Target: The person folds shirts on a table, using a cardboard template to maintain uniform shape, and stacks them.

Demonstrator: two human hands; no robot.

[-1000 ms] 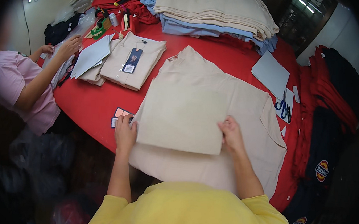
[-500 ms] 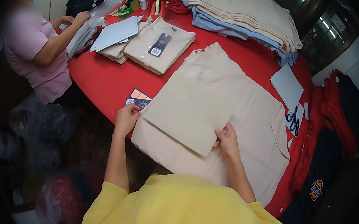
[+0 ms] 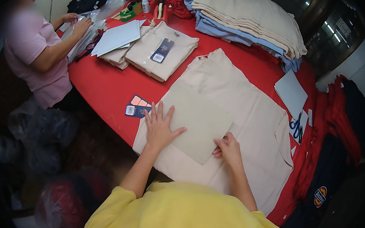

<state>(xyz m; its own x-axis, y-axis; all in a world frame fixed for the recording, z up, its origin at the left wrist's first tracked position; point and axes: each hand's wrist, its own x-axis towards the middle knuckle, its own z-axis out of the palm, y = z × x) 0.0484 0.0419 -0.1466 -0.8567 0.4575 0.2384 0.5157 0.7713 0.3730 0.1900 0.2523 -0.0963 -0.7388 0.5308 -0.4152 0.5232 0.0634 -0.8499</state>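
Observation:
A beige shirt (image 3: 253, 138) lies spread out on the table, its collar toward the far side. On top of it rests a greyish-beige cardboard sheet (image 3: 202, 121), set at a slant. My left hand (image 3: 161, 128) lies flat with fingers spread, across the sheet's left edge and the shirt beside it. At the sheet's near right edge, my right hand (image 3: 229, 148) pinches the border between thumb and curled fingers; its fingertips are partly hidden. Just beyond my left fingertips are dark blue hang tags (image 3: 138, 106) with peach panels.
Folded beige shirts (image 3: 164, 51) and white cardboard sheets (image 3: 118, 35) sit farther left on the red table (image 3: 99, 92). A tall pile of beige and blue garments (image 3: 243, 15) stands at the back. Blue-handled scissors (image 3: 296, 126) lie right. A co-worker (image 3: 36, 52) handles plastic bags at far left.
My left hand has let go of the sheet's left corner and now presses flat with spread fingers. The sheet has shifted slightly; my right hand has moved a little left along its edge.

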